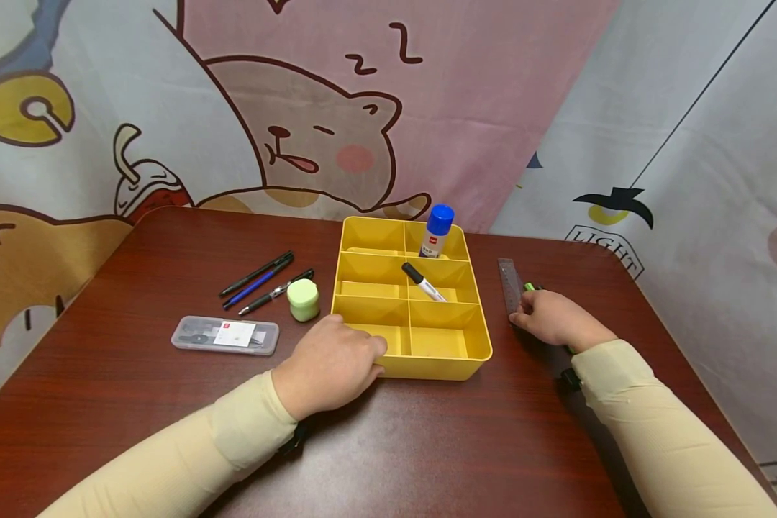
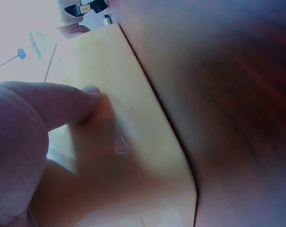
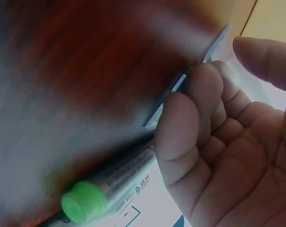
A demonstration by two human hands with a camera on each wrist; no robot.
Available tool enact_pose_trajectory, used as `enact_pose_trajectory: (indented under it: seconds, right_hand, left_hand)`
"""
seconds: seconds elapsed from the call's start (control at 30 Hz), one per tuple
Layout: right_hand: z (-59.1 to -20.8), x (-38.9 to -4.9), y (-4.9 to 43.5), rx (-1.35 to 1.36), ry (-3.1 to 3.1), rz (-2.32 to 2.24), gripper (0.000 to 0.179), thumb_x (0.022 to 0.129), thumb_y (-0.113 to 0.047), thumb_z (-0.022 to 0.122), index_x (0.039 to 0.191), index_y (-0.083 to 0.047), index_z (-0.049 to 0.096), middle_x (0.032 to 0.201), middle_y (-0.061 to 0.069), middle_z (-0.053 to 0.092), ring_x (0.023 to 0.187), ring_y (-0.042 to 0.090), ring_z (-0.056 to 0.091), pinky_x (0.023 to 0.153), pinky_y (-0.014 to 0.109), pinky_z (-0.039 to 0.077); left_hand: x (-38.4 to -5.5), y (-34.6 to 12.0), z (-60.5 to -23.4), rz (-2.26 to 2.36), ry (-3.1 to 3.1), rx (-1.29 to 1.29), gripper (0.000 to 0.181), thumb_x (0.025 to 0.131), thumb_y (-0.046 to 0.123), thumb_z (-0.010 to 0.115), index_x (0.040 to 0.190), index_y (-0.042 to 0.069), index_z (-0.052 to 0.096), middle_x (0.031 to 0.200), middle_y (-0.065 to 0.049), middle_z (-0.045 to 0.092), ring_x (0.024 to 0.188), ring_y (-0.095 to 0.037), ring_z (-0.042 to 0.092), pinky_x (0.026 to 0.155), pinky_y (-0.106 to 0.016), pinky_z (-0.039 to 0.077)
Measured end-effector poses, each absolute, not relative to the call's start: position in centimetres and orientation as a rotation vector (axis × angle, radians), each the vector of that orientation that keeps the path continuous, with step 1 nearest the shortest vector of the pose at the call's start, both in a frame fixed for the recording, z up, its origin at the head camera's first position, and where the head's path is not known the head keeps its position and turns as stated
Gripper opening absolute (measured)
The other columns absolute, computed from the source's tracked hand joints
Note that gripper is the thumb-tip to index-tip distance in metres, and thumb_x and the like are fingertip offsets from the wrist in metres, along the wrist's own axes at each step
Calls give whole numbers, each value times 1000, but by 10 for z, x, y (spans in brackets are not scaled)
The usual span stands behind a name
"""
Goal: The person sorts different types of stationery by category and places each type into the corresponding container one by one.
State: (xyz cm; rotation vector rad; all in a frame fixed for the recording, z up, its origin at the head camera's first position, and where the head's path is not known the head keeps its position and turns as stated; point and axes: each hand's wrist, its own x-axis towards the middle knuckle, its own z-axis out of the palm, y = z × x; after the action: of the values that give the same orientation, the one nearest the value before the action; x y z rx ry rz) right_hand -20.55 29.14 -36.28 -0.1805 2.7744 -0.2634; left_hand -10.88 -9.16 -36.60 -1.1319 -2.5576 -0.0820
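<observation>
My left hand (image 1: 333,363) grips the near left edge of a yellow divided box (image 1: 427,368); in the left wrist view its thumb (image 2: 72,101) presses the outside of the wall. To the right of the box, my right hand (image 1: 557,320) is at the near end of a clear ruler (image 1: 509,280) lying on the table. Its fingertips (image 3: 178,118) touch the ruler, while the thumb (image 3: 263,59) stands apart. Partly hidden behind that hand lies a white tube with a green end (image 3: 86,201). The box holds a blue-capped glue stick (image 1: 437,232) and a black-capped white marker (image 1: 424,280).
Left of the box lie a black pen (image 1: 252,275), a blue pen (image 1: 255,284) and a black-and-silver pen (image 1: 275,293). A round pale green container (image 1: 303,300) and a clear pencil-like case (image 1: 197,332) are nearby. A printed cloth (image 1: 492,93) hangs behind the table.
</observation>
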Motion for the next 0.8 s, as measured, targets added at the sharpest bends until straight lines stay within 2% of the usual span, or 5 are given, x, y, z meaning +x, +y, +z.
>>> enact_pose_trajectory:
  seconds: [0.8]
  right_hand:
    - [-363,-205,290,-186,2787,-265,26,100,-32,67,93,-8,60,75,8,56,71,21,55,65,33,44]
  left_hand:
    - [-109,-92,-366,-82,-2557,-1127,31,83,39,83,74,22,59,61,8,60,58,-11,62,58,-35,36]
